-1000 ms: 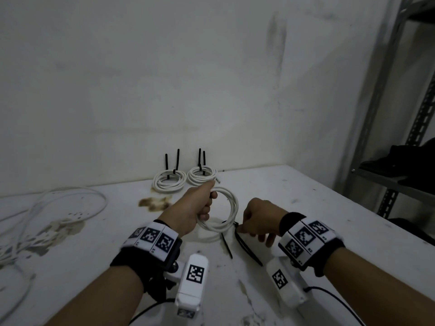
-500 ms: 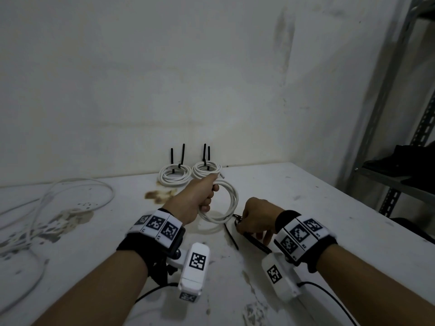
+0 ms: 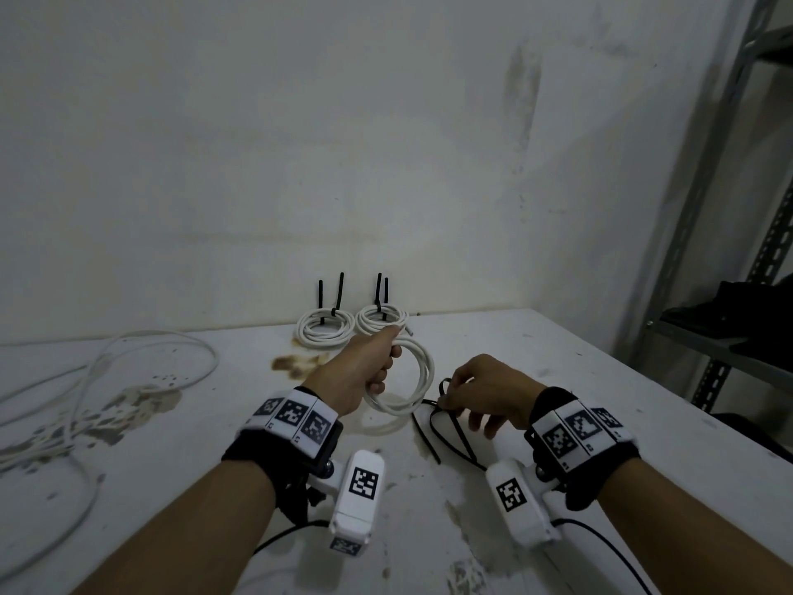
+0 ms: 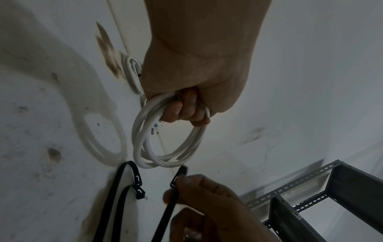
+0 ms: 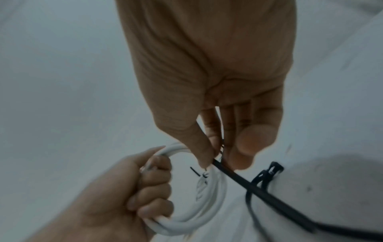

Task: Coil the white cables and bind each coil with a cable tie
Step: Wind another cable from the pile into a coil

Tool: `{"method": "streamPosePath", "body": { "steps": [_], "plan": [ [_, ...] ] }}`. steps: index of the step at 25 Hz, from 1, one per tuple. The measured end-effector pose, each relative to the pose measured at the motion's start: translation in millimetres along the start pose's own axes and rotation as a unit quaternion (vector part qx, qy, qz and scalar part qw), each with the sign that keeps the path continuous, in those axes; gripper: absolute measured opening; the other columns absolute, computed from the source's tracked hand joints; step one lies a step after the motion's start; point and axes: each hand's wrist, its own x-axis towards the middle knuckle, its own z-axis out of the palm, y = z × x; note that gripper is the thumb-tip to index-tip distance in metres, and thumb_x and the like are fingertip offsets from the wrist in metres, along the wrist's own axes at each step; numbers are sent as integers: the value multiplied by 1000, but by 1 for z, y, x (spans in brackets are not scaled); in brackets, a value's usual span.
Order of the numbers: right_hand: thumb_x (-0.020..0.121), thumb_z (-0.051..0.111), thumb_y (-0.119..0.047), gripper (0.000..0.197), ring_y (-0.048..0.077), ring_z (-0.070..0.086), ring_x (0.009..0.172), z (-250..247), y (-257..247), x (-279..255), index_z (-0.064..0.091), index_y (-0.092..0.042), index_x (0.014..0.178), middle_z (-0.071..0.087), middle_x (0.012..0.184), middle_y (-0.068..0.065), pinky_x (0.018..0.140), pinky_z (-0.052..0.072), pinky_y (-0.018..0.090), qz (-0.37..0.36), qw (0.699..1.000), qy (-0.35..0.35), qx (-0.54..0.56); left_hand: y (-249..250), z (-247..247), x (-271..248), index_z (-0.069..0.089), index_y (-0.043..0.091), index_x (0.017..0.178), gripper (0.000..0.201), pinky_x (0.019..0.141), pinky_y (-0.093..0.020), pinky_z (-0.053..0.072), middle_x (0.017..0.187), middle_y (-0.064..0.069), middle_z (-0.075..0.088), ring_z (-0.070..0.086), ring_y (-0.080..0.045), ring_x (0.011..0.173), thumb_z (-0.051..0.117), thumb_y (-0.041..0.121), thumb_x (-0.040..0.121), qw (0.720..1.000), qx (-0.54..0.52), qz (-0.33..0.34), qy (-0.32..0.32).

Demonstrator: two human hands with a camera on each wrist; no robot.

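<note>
My left hand (image 3: 372,366) grips a coiled white cable (image 3: 415,382) and holds it upright just above the table; the coil (image 4: 165,144) hangs below the curled fingers in the left wrist view. To its right, my right hand (image 3: 472,390) pinches a black cable tie (image 5: 244,181) near its head between thumb and forefinger. The same tie (image 4: 167,211) runs down from the fingers in the left wrist view. Two more black ties (image 4: 122,193) lie on the table beside it. The coil (image 5: 209,211) sits close to the pinching fingertips.
Two coils bound with black ties (image 3: 326,326) (image 3: 382,317) lie by the back wall. Loose white cables (image 3: 86,388) sprawl across the table's left side. A grey metal shelf (image 3: 703,251) stands at the right. The white table (image 3: 600,380) is stained brown near the coils.
My right hand has lifted off the table, raising one black tie by its head end. The left hand keeps its grip on the coil, nearly still.
</note>
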Motion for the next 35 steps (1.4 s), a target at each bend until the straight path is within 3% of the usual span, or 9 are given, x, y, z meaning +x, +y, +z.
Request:
{"method": "streamPosePath", "body": {
  "steps": [5,9,14,18,21,24,27,30,35],
  "plan": [
    [88,68,4,9,25,63,59,4,-20,-7,61,2,92,67,77,18,59,59,34,-132,954,21,268,-1,-7,0,50,15,74,37,44,-22,22,50,6,29,23,-12,45,46,43,99,1000,6,7,10],
    [84,73,7,25,30,69,75,19,-38,-6,61,5,106,70,88,27,79,62,40,-202,918,33,340,-2,-21,-2,50,16,72,38,44,-23,22,47,7,30,24,-11,43,45,42,99,1000,-10,3,17],
    [81,78,0,11,24,67,73,39,-65,2,67,-1,81,71,89,25,71,58,34,-305,920,90,228,1,-55,-15,42,20,62,41,44,-24,19,48,7,26,21,-10,40,51,44,95,999,-41,20,25],
    [79,83,-14,23,6,46,57,63,-93,10,66,-28,71,52,63,-6,57,40,16,-398,893,200,62,-2,-90,-32,52,16,65,37,42,-22,17,49,4,22,18,-10,39,50,38,95,994,-77,45,56],
    [80,78,-7,28,7,45,58,85,-118,16,63,-28,69,53,64,-5,58,41,22,-440,870,221,20,-9,-118,-39,56,15,76,29,40,-20,17,48,5,21,15,-9,38,46,31,98,991,-117,31,58],
    [82,77,-15,34,6,50,61,110,-140,20,55,-38,69,60,70,-3,60,45,26,-451,869,204,-26,-15,-147,-46,59,18,77,22,42,-22,13,50,6,20,13,-9,40,54,30,95,985,-143,33,86],
    [82,78,-24,15,6,53,62,132,-159,19,66,-31,78,64,75,-3,61,41,17,-448,879,163,17,-20,-177,-49,61,18,78,18,42,-24,13,50,6,20,14,-9,42,66,33,87,976,-144,54,152],
    [88,74,-26,11,11,60,71,153,-180,13,68,-28,79,63,77,-6,67,46,21,-451,882,133,28,-27,-201,-50,62,17,80,20,39,-22,18,46,8,25,21,-8,37,70,34,87,962,-150,69,216],
    [91,70,-27,10,7,66,73,170,-210,17,75,-19,87,72,82,-9,71,52,22,-421,885,182,81,-28,-223,-55,62,23,65,26,40,-18,24,42,8,34,29,-6,35,68,30,89,957,-96,109,250]
  ]
}}
